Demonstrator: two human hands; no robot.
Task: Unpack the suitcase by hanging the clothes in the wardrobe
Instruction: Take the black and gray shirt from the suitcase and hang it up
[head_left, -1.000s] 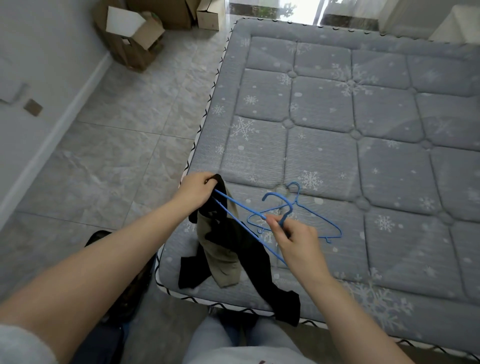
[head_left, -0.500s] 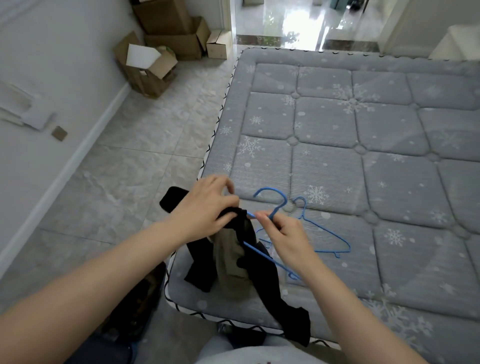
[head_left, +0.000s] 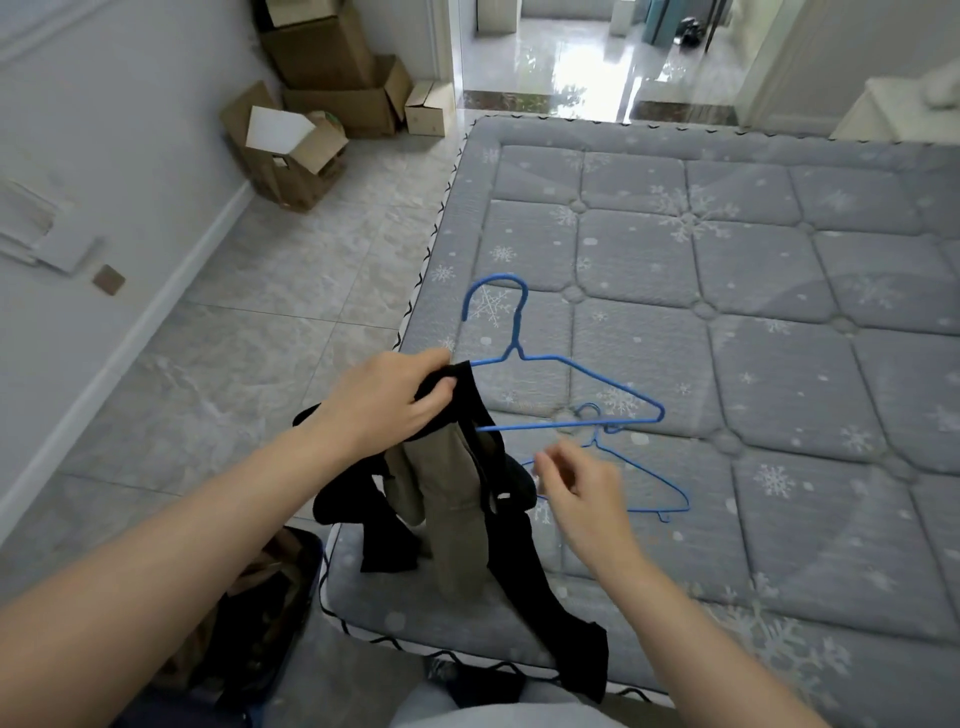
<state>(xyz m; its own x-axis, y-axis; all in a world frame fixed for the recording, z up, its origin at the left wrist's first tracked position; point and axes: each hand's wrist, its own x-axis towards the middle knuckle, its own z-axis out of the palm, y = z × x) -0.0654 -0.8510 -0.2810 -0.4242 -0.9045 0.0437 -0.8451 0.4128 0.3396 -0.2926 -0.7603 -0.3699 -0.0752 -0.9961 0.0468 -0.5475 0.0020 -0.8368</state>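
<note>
Head view, one entry. Left hand (head_left: 387, 402), centre frame: fingers clamped on the bunched top of a black garment (head_left: 511, 545) and an olive-tan garment (head_left: 447, 499), together with the left end of a blue wire hanger (head_left: 563, 382); held up so the cloth hangs off the hanger bar, by the look of it. Right hand (head_left: 579, 486), lower centre: fingers loosely curled and apart, holding nothing, just beside the hanging cloth, probably ready to straighten it. Second blue hanger (head_left: 636, 480) lies on the grey snowflake mattress (head_left: 753, 291), right of centre; spare, presumably. Open suitcase (head_left: 270, 597), lower left, on the floor. Cardboard boxes (head_left: 322, 104), upper left. Wardrobe not visible.
</note>
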